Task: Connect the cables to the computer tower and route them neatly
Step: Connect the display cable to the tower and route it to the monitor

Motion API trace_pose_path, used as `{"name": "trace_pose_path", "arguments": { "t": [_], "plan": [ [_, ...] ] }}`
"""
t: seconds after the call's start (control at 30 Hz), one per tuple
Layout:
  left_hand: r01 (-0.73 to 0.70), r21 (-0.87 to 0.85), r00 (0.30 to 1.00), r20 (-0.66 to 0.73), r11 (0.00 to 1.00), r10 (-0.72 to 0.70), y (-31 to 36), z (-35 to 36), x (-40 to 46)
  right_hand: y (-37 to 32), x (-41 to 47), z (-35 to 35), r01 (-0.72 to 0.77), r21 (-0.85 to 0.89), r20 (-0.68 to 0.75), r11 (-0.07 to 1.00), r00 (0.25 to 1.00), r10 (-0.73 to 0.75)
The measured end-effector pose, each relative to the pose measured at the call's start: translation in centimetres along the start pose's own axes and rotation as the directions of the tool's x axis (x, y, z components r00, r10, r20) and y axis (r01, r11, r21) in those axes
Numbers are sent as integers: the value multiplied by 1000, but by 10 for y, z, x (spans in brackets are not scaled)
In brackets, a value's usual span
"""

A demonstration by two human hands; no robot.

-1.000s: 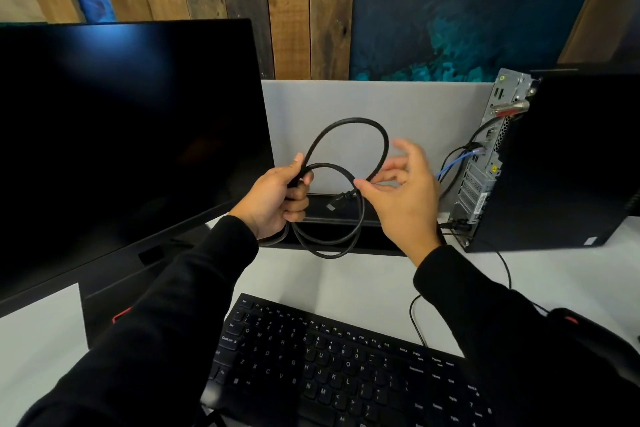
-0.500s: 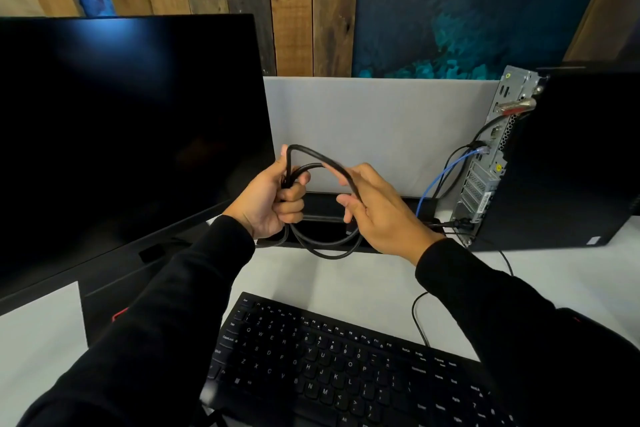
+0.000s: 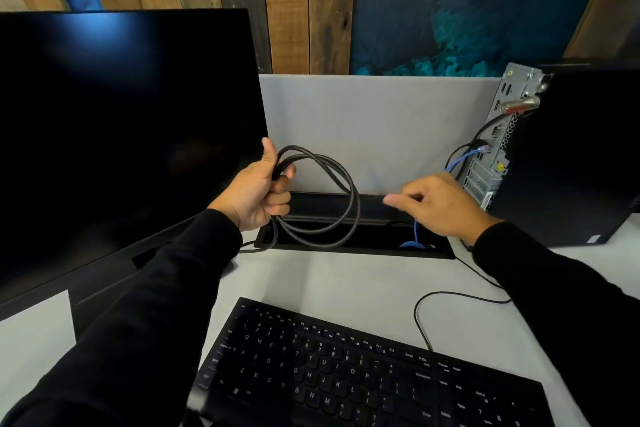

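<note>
My left hand grips a coiled black cable in a fist beside the monitor's right edge. The loops hang down over the open cable slot in the desk. My right hand hovers apart from the coil, over the right part of the slot, with fingers loosely curled and nothing seen in them. The black computer tower stands at the right with its rear panel facing me. A blue cable and a black one are plugged into that panel; the blue one drops into the slot.
A large dark monitor fills the left. A black keyboard lies in front of me, and its thin black cable loops across the white desk towards the tower. A grey divider panel stands behind the slot.
My right hand has let go of the coil and moved right, towards the tower. My left hand now holds the coil alone, and the loops have dropped lower over the slot.
</note>
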State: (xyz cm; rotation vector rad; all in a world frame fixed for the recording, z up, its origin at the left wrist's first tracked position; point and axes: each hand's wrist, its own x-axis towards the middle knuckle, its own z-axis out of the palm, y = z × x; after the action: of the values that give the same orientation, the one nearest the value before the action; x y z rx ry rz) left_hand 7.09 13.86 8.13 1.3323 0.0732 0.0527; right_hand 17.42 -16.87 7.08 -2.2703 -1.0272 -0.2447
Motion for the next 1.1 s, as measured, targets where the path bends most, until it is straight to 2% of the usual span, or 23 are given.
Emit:
{"name": "trace_pose_path", "arguments": {
  "t": [0.1, 0.17, 0.23, 0.3, 0.37, 0.43, 0.5, 0.57, 0.63, 0.73, 0.8, 0.87, 1.0, 1.1],
  "plan": [
    [-34, 130, 999, -10, 991, 36, 2, -6, 3, 24, -4, -21, -227, -113, -235, 967, 952, 196],
    [-37, 224, 999, 24, 974, 33, -1, -7, 4, 22, -1, -28, -335, -71, -379, 940, 880, 285],
    [-25, 293, 999, 53, 956, 9, -7, -1, 3, 13, 9, -31, -380, 60, -442, 923, 819, 366],
    [-31, 391, 997, 72, 920, 3, -14, 10, 5, 2, 21, -29, -379, 293, -413, 878, 778, 473],
    [-61, 480, 997, 72, 875, 30, -22, 20, 10, -7, 28, -28, -331, 487, -302, 809, 805, 511],
    [-98, 553, 995, 71, 827, 70, -26, 30, 14, -18, 27, -29, -347, 490, -137, 800, 875, 464],
    [-147, 622, 989, 76, 769, 128, -26, 37, 18, -23, 24, -31, -397, 462, -16, 793, 890, 455],
    [-224, 718, 970, 99, 659, 222, -22, 43, 23, -18, 24, -34, -422, 480, -20, 769, 871, 491],
    [-291, 804, 938, 133, 519, 320, -17, 49, 28, -11, 24, -37, -398, 507, -99, 764, 854, 511],
    [-299, 856, 897, 101, 421, 431, -12, 53, 42, -6, 24, -42, -279, 515, -258, 810, 851, 457],
    [-274, 870, 899, 81, 410, 429, -15, 53, 54, -5, 24, -49, -197, 449, -342, 872, 863, 371],
    [-254, 866, 918, 76, 430, 390, -23, 51, 64, -8, 25, -57, -144, 372, -366, 917, 885, 287],
    [-204, 800, 960, 51, 564, 275, -54, 48, 80, -14, 23, -70, -38, 91, -304, 995, 950, 64],
    [-167, 801, 970, 28, 575, 242, -78, 41, 89, -10, 22, -74, -2, -62, -228, 998, 974, -12]
  ]
}}
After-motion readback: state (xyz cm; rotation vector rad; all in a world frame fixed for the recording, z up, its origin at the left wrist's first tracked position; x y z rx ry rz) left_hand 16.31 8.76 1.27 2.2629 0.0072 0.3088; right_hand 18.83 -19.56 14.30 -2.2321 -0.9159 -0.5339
